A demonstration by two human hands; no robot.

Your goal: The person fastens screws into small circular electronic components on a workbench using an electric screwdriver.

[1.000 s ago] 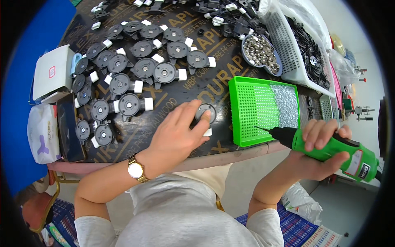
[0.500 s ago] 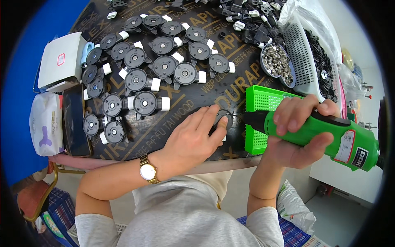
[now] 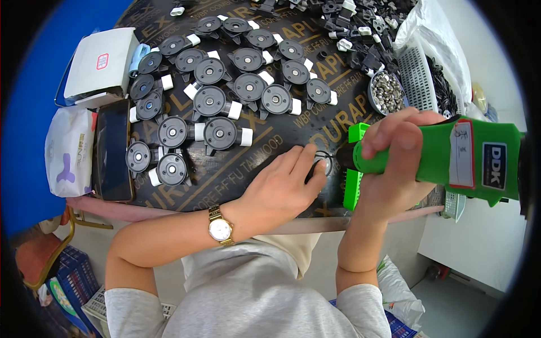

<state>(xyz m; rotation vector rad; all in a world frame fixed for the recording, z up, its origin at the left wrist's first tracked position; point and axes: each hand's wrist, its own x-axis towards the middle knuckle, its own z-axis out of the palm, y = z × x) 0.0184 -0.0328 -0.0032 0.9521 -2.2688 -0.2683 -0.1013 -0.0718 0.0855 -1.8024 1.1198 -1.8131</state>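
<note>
Disc (image 3: 325,164): on table (image 3: 282,128), nr front edge, partly hidden.
L hand (image 3: 284,183): thumb & fingers gripping disc.
R hand (image 3: 389,160): fingers wrapped round drill (image 3: 437,151).
Drill nose (image 3: 346,156): right by disc; can't tell if touching.
Tray (image 3: 353,191): green, partly behind R hand.
Other discs (image 3: 220,133): grouped L, w/ white tabs (image 3: 247,137).

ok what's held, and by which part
Right hand grips green power tool around its body; left hand holds round dark part by its edge.
</note>
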